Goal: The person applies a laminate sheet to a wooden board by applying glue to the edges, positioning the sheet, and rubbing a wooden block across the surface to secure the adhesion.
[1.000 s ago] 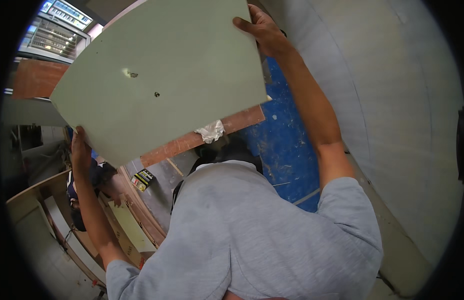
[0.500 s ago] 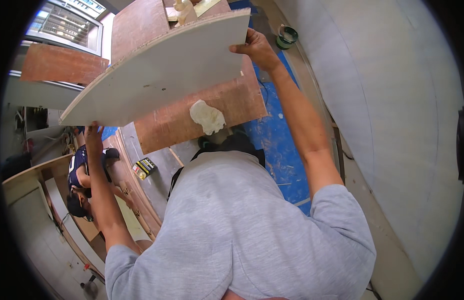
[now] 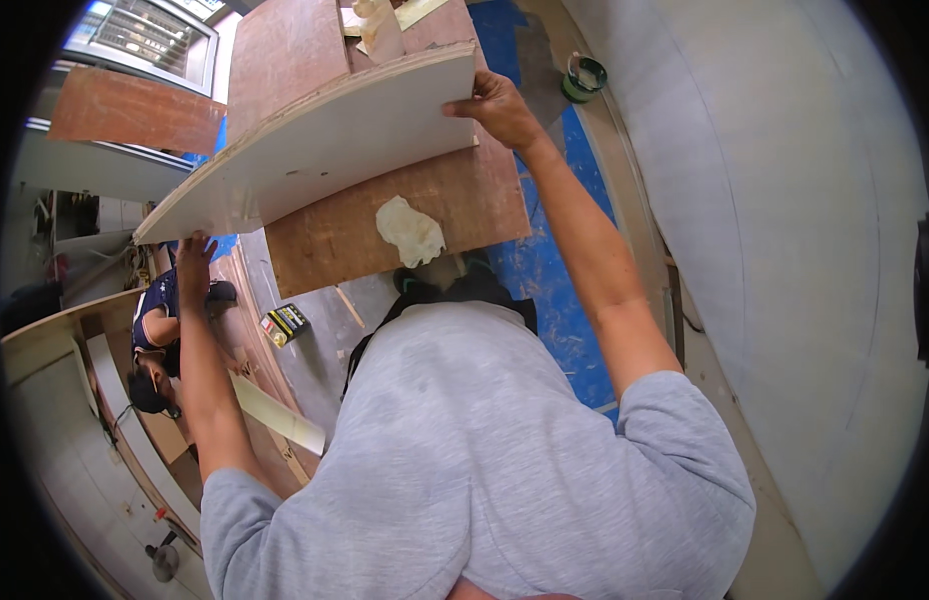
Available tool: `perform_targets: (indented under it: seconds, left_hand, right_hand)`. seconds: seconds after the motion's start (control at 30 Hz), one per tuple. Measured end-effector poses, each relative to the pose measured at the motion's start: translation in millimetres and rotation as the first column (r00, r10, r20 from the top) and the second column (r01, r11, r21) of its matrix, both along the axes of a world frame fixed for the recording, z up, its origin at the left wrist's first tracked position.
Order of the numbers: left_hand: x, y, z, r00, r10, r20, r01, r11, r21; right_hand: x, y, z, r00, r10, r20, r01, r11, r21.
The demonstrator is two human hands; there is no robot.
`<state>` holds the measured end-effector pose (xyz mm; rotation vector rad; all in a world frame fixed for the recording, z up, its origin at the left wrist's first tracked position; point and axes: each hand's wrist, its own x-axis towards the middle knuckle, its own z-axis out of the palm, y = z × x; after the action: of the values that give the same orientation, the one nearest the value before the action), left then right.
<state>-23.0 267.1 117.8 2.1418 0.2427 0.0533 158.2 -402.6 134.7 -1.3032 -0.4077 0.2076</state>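
A long white-faced board (image 3: 335,150) with a raw wood edge spans between my hands, standing on its edge over a reddish-brown wooden work surface (image 3: 325,250). My right hand (image 3: 495,108) grips its right end, thumb on the white face and fingers behind. At the board's lower left end, my left hand (image 3: 194,262) is closed on the edge, its fingers partly hidden. A crumpled whitish cloth (image 3: 411,231) lies on the work surface, on the side nearer me. The board hides part of the surface behind it.
Behind the board stands a translucent bottle (image 3: 383,32). A green bucket (image 3: 584,78) sits at right beside blue floor sheeting (image 3: 560,260), near a pale wall (image 3: 785,220). A black-and-yellow box (image 3: 285,325) is on the floor at left, near a crouching co-worker (image 3: 157,330).
The board has come down and tilted more upright, its right end shifting left, with both hands still on it. The co-worker at left has moved a pale strip.
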Motion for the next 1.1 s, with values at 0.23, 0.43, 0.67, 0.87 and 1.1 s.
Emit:
perform_targets:
  seconds: [0.23, 0.43, 0.67, 0.87, 1.1]
  left_hand:
    - [-11, -26, 35, 0.925, 0.344, -0.163, -0.364, 0.925, -0.112]
    - [18, -45, 138, 0.598, 0.594, 0.539, -0.595, 0.779, -0.198]
    - [122, -281, 276, 0.616, -0.328, 0.716, -0.282, 0.757, 0.589]
    - [164, -362, 179, 0.97, -0.094, 0.223, -0.127, 0.584, 0.801]
    - [184, -336, 162, 0.98, -0.08, 0.184, -0.111, 0.55, 0.828]
  right_hand:
    - [-4, -5, 1, 0.998, 0.042, -0.042, -0.043, 0.999, -0.018]
    - [-4, -8, 11, 0.999, 0.041, -0.033, -0.044, 0.995, -0.095]
    - [-2, 4, 10, 0.999, 0.035, 0.024, -0.033, 0.994, -0.1]
    - [-2, -2, 0, 0.999, -0.027, 0.044, 0.034, 0.985, -0.171]
    - [2, -13, 20, 0.984, 0.145, 0.103, -0.121, 0.971, -0.205]
